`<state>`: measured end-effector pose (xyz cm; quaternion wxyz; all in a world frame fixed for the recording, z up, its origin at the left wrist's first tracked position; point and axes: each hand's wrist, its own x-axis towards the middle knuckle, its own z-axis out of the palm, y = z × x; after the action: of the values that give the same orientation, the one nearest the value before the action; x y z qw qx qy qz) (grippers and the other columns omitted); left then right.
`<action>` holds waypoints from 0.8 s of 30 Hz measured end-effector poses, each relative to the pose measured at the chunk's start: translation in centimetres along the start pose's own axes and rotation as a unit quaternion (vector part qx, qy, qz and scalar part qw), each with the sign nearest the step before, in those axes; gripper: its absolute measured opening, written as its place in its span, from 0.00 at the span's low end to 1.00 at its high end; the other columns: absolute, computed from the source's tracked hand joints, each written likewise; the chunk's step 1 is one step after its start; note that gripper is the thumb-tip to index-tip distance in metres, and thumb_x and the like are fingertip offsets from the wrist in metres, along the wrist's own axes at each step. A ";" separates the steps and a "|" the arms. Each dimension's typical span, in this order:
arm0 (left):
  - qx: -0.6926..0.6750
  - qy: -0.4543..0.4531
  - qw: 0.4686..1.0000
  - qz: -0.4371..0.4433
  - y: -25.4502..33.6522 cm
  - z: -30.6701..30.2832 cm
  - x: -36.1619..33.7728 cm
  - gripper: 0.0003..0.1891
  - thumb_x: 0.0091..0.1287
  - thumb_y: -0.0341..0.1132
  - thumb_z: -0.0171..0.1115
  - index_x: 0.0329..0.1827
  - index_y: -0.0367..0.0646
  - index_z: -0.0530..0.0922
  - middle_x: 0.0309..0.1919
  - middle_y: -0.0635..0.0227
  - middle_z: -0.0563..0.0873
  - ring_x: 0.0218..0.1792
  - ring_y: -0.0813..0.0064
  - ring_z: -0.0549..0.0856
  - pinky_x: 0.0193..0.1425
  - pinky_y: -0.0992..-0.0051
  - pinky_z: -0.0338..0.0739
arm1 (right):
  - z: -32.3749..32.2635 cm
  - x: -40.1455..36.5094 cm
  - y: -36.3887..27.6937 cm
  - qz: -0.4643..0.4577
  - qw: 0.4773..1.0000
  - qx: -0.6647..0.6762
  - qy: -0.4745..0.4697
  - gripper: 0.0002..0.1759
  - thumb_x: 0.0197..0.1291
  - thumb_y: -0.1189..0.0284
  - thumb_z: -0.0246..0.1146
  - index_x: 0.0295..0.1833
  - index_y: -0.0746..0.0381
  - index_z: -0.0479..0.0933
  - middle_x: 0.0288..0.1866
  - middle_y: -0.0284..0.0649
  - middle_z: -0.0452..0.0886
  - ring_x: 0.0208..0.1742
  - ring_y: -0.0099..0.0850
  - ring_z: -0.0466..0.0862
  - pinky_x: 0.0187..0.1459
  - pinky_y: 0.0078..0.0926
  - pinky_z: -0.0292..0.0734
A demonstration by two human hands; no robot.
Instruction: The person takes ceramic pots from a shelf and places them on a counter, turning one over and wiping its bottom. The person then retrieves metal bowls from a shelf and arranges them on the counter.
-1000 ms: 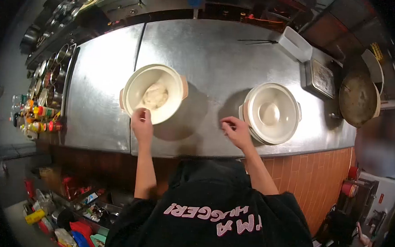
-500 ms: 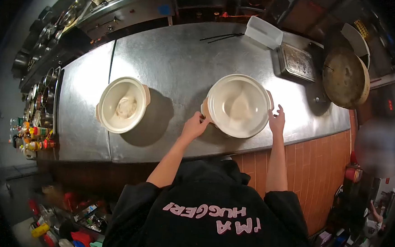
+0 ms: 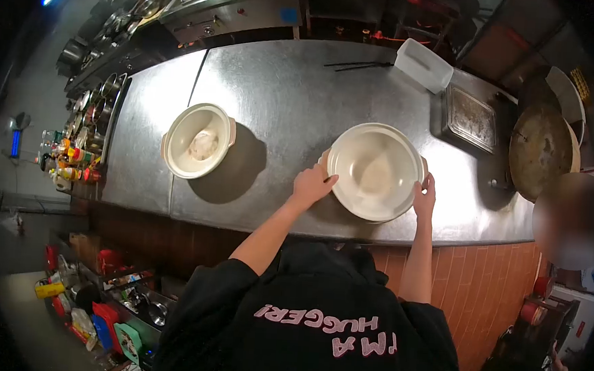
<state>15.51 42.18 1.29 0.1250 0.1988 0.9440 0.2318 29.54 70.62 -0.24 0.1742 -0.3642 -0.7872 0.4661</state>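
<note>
A large cream clay pot [image 3: 377,173] sits on the metal worktop in front of me, its glazed inside facing up. My left hand [image 3: 312,186] is closed around its left handle, thumb over the rim. On the opposite side, my right hand [image 3: 425,195] grips the right handle, with the thumb at the rim. To the left stands a second cream pot [image 3: 184,144] with tan handles; neither hand touches it. A pale, whitish lump or patch [image 3: 204,146] shows at its bottom.
The steel worktop [image 3: 282,89] also bears dark tongs or sticks [image 3: 357,66], a white plastic container [image 3: 423,65], a lidded metal tin [image 3: 471,118] and a large wok-like pan [image 3: 540,153] at right. Bottles and jars [image 3: 74,165] stand at the left end. A blurred person [image 3: 573,223] is at right.
My right hand's fingers, spread beside the right handle before, are now closed on it. My left thumb has come over the rim. The whole view has shifted and turned slightly.
</note>
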 end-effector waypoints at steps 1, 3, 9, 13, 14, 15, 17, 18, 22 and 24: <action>-0.001 -0.002 1.000 0.007 0.6 0.7 0.1 0.27 0.57 0.58 0.59 0.33 0.36 0.75 0.26 0.51 0.83 0.30 0.51 0.83 0.34 0.57 0.76 | -0.7 0.4 0.9 -0.002 1.000 0.000 -0.001 0.31 0.60 0.70 0.57 0.68 0.66 0.59 0.58 0.48 0.73 0.55 0.33 0.75 0.54 0.29 0.71; -0.012 0.014 0.999 0.032 2.3 1.2 0.2 0.26 0.56 0.58 0.59 0.32 0.38 0.77 0.25 0.54 0.83 0.29 0.53 0.83 0.33 0.57 0.77 | -2.0 1.1 2.7 0.007 0.999 -0.014 0.032 0.31 0.59 0.69 0.58 0.67 0.66 0.60 0.55 0.48 0.75 0.52 0.33 0.76 0.53 0.29 0.70; 0.028 -0.068 0.996 0.043 8.2 1.5 1.4 0.23 0.53 0.56 0.62 0.30 0.41 0.80 0.25 0.58 0.84 0.29 0.57 0.84 0.34 0.60 0.78 | -7.8 2.6 3.4 0.037 0.997 0.021 0.058 0.27 0.53 0.74 0.61 0.60 0.67 0.67 0.44 0.47 0.78 0.39 0.28 0.78 0.41 0.27 0.73; -0.037 -0.038 0.998 0.012 9.2 3.1 2.4 0.21 0.50 0.52 0.64 0.32 0.40 0.81 0.27 0.58 0.85 0.31 0.57 0.85 0.36 0.60 0.79 | -10.2 3.2 3.6 0.096 0.994 -0.057 -0.007 0.25 0.45 0.75 0.63 0.51 0.74 0.70 0.42 0.48 0.77 0.37 0.28 0.76 0.39 0.25 0.72; -0.100 -0.053 0.994 -0.004 8.9 3.6 2.9 0.19 0.48 0.50 0.64 0.31 0.40 0.80 0.28 0.57 0.85 0.31 0.56 0.84 0.37 0.61 0.78 | -10.4 3.6 4.5 0.097 0.995 -0.035 -0.002 0.24 0.45 0.75 0.62 0.49 0.74 0.70 0.40 0.45 0.76 0.37 0.28 0.75 0.39 0.25 0.71; -0.104 -0.047 0.993 -0.014 8.7 3.8 3.0 0.19 0.48 0.50 0.64 0.31 0.40 0.80 0.28 0.57 0.85 0.31 0.56 0.84 0.37 0.61 0.78 | -10.5 3.9 4.9 0.097 0.995 -0.012 0.004 0.22 0.45 0.75 0.62 0.48 0.75 0.71 0.38 0.43 0.75 0.36 0.28 0.74 0.40 0.25 0.70; -0.173 -0.041 0.984 -0.007 8.4 3.7 3.7 0.17 0.46 0.45 0.62 0.31 0.40 0.81 0.30 0.56 0.85 0.34 0.56 0.84 0.40 0.61 0.79 | -11.0 4.2 5.8 0.095 0.995 -0.003 -0.016 0.21 0.46 0.74 0.60 0.47 0.75 0.70 0.36 0.40 0.73 0.37 0.27 0.73 0.41 0.24 0.70; -0.214 -0.064 0.975 -0.010 8.6 2.8 3.6 0.16 0.45 0.44 0.62 0.30 0.39 0.80 0.28 0.56 0.84 0.33 0.57 0.84 0.39 0.63 0.78 | -11.2 3.8 5.2 0.104 0.993 0.055 -0.017 0.21 0.46 0.75 0.60 0.47 0.73 0.70 0.36 0.39 0.74 0.38 0.27 0.73 0.41 0.24 0.70; -0.371 -0.061 0.926 -0.018 7.7 2.7 3.4 0.16 0.44 0.42 0.63 0.28 0.36 0.79 0.25 0.56 0.82 0.28 0.62 0.82 0.35 0.65 0.76 | -12.5 1.7 1.1 0.104 0.987 0.120 -0.023 0.16 0.47 0.77 0.58 0.44 0.67 0.69 0.38 0.39 0.74 0.39 0.26 0.75 0.41 0.24 0.73; -0.394 -0.033 0.919 -0.002 7.0 1.5 2.8 0.15 0.46 0.40 0.63 0.30 0.36 0.79 0.25 0.58 0.82 0.27 0.65 0.81 0.35 0.67 0.75 | -11.9 -0.1 -3.1 0.075 0.985 0.154 -0.015 0.16 0.47 0.75 0.58 0.44 0.65 0.69 0.35 0.35 0.74 0.34 0.22 0.72 0.33 0.20 0.68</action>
<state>15.72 49.72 2.97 0.2248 0.1394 0.7723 0.5776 35.62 76.88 8.45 0.1806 -0.3842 -0.6786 0.5994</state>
